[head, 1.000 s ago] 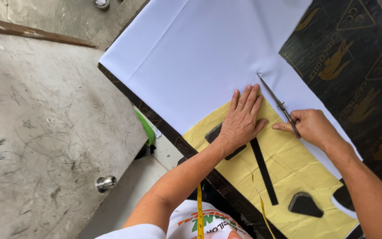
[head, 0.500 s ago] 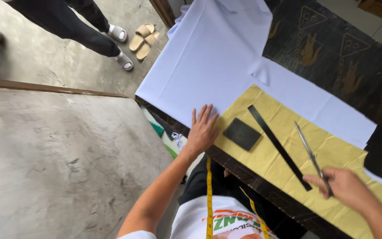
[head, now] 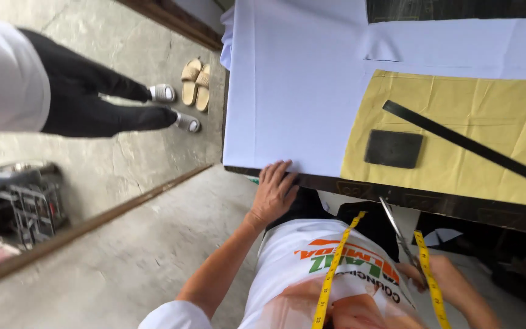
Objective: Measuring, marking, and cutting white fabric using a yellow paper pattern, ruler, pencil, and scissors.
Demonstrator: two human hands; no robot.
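One view only, from the head camera, looking straight down. Left hand spread wide and flat, fingertips pressing the near edge of the white cloth where it meets the dark table edge; nothing gripped in it. Right hand low by the lap, closed round the handles of the scissors, blades pointing up toward the table but below its edge and clear of any cloth. Yellow measuring tape draped round the neck, hanging down over the shirt.

On the table, right of the white cloth: yellow pattern sheet, with a long black ruler lying slantwise on it and a dark square block just beside the ruler's upper end.

Off to the left, on the concrete floor, another person's legs and a pair of tan sandals.

Judged from this: no cutting under way, only steadying of the cloth edge. Any cut from here would call for bringing the scissors up over the table edge first.
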